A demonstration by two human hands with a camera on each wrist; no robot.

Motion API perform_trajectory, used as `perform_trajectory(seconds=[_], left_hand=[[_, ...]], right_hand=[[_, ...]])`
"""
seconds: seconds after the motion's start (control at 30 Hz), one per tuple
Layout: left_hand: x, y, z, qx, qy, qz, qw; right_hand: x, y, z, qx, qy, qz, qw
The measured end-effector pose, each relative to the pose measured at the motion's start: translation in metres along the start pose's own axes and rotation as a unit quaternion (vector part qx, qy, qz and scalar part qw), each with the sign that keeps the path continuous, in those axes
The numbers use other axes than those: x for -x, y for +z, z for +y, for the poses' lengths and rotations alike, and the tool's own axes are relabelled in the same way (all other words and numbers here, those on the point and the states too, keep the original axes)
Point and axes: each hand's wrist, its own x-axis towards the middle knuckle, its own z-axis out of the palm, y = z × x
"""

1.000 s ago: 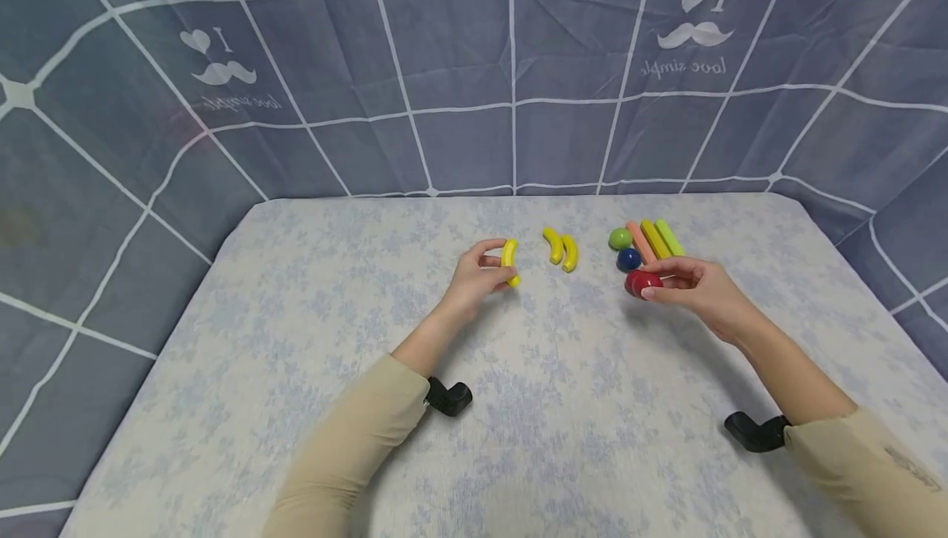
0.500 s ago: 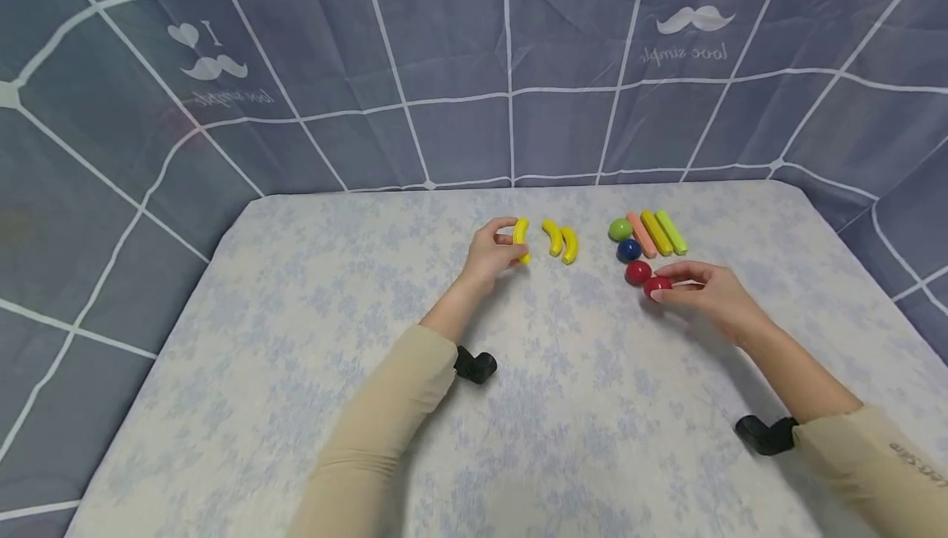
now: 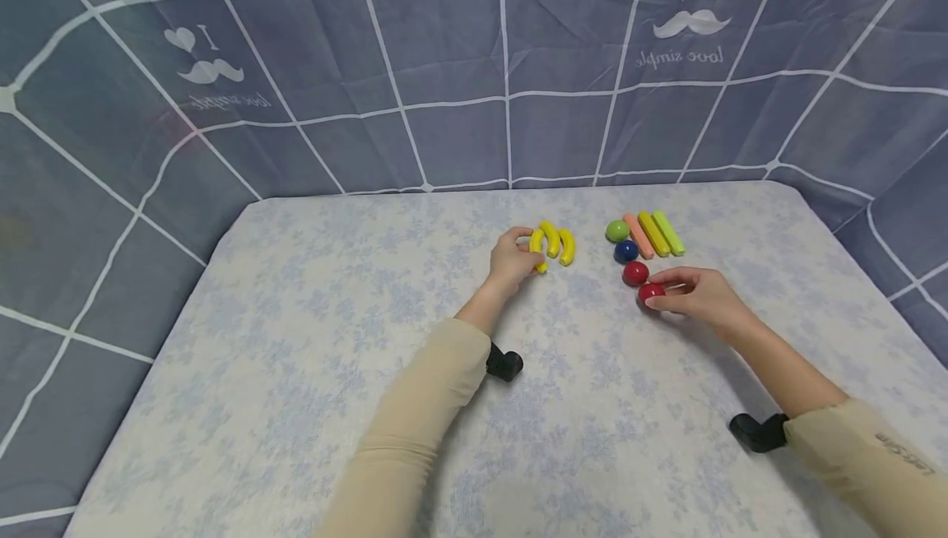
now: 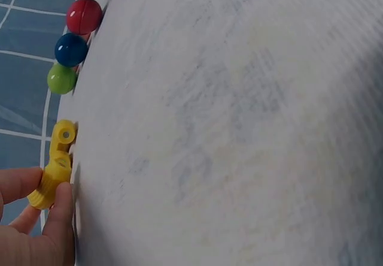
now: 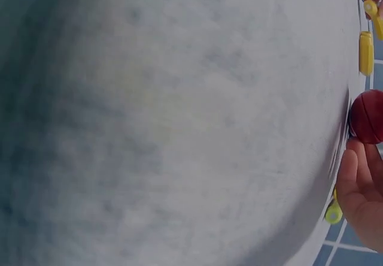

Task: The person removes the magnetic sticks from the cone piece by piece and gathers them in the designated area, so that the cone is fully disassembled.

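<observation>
My left hand (image 3: 513, 262) pinches a small yellow toy banana (image 3: 536, 240) between thumb and fingers, at the left side of two other toy bananas (image 3: 567, 248). In the left wrist view the held banana (image 4: 46, 189) is seen nearly end-on, overlapping another. On the right, my right hand (image 3: 702, 299) holds a glossy red ball (image 3: 649, 294) at the table surface, thumb and fingertips against it. A second red ball (image 3: 634, 273) lies just behind, followed by a dark blue ball (image 3: 625, 251) and a green ball (image 3: 617, 230).
Three sticks lie side by side behind the balls: a salmon stick (image 3: 638, 236), a yellow stick (image 3: 654, 234) and a lime stick (image 3: 669, 234). A pale floral cloth (image 3: 296, 357) covers the table, with a grey-blue grid-patterned curtain (image 3: 444, 53) along its back edge.
My left hand has carried its banana rightward, up to the two other bananas. The right hand has drawn its red ball toward the front, so both red balls now show separately.
</observation>
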Motion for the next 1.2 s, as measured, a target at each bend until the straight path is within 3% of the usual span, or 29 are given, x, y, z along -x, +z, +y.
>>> perform_trajectory(seconds=[0.37,0.6,0.9,0.97,1.2], left_hand=[[0.005,0.003,-0.001,-0.068,0.030,0.022,0.9970],[0.007,0.003,0.001,-0.135,0.036,0.034,0.9896],[0.008,-0.002,-0.001,-0.172,0.043,0.033,0.9837],[0.008,-0.003,-0.001,-0.174,0.042,0.032,0.9833],[0.006,-0.007,0.000,-0.117,0.038,0.003,0.9924]], right_hand=[[-0.002,0.003,0.000,-0.002,-0.003,-0.011,0.9999],[-0.001,0.004,-0.002,0.000,-0.005,-0.019,0.9998],[-0.002,0.005,0.001,-0.001,0.004,-0.027,0.9996],[-0.002,0.005,0.001,0.005,0.002,-0.027,0.9996],[0.002,0.003,-0.001,0.003,0.009,-0.030,0.9995]])
